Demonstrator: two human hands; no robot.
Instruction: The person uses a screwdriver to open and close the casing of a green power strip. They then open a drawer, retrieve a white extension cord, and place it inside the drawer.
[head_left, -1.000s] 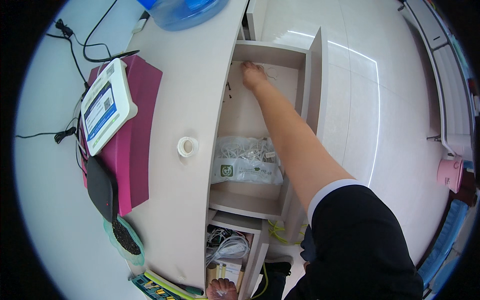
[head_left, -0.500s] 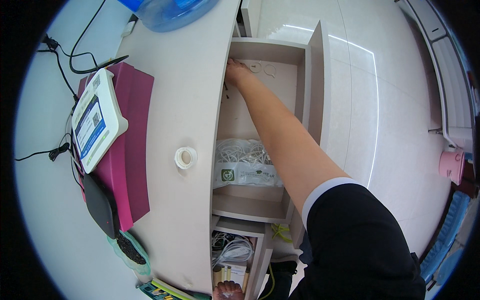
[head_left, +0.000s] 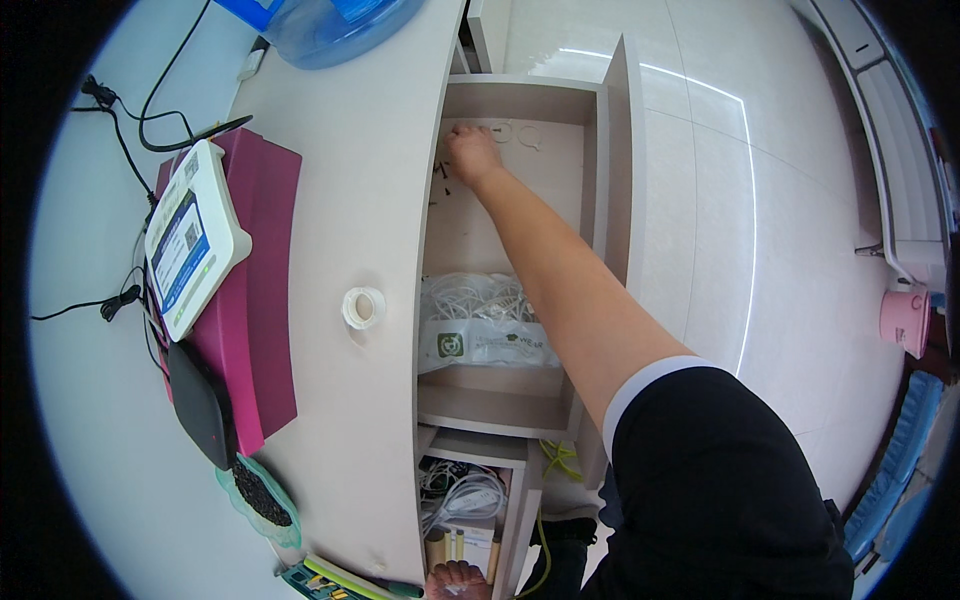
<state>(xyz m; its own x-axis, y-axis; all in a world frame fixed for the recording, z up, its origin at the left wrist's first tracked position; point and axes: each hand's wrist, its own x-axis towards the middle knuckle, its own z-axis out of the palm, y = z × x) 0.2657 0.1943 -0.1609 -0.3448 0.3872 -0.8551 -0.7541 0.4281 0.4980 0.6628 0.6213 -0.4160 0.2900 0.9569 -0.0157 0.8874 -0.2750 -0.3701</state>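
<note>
My right hand (head_left: 473, 151) reaches into the pulled-out upper drawer (head_left: 520, 87), low over its floor at the far left corner. Its fingers are bent together, and whatever they pinch is hidden. Beside it lie several small dark screws (head_left: 443, 172) and two thin pale rings (head_left: 529, 138). At the lower edge, my left hand (head_left: 458, 580) is curled in front of the lower drawer (head_left: 510, 530), with a small whitish bit showing at it that I cannot make out. Nearer in the upper drawer sits a clear plastic bag of white cables (head_left: 490, 320).
On the desk (head_left: 350, 200) left of the drawers stand a white tape roll (head_left: 363, 308), a magenta box (head_left: 270, 290) with a white router (head_left: 195, 240), and a blue water jug (head_left: 340, 30). White cables (head_left: 470, 497) fill part of the lower drawer. A pink bucket (head_left: 904, 322) stands far right.
My right hand has drawn slightly out from the drawer's left wall, so more of it and more screws show. The view has shifted a little; my left hand stays put.
</note>
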